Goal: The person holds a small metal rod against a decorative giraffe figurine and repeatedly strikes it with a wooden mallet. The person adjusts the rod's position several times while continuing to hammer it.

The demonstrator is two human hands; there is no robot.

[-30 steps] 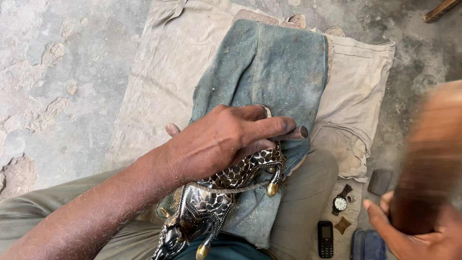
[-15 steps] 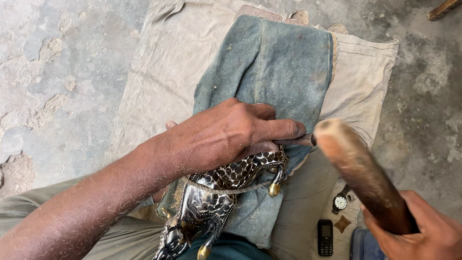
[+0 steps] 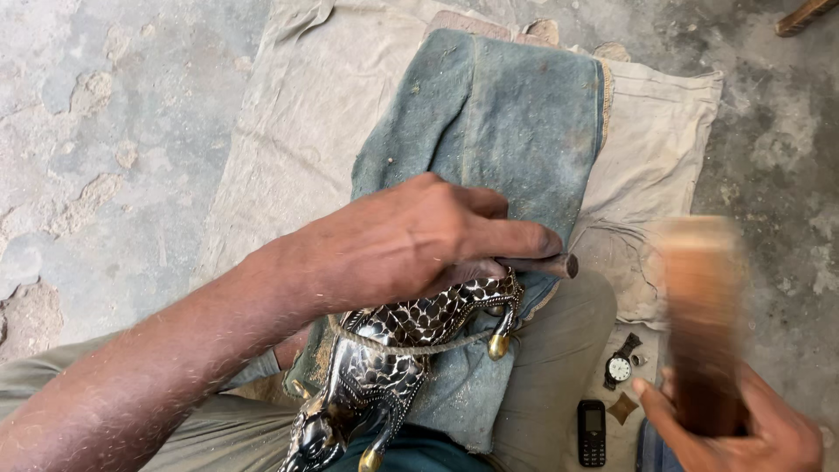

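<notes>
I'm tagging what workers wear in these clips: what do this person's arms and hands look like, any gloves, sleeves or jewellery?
Both hands are bare: no gloves. The left hand shows no ring, and its forearm is uncovered and hairy up to the frame edge, with no sleeve, watch or band in view. The right hand is only partly in frame at the lower right, also ungloved; its wrist and arm are out of view.

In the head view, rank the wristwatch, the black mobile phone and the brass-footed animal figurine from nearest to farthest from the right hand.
From the right hand:
1. Wristwatch, just left of it on the cloth.
2. Black mobile phone, slightly farther left; nearly level with the watch.
3. Animal figurine, far left, on the lap.
</notes>
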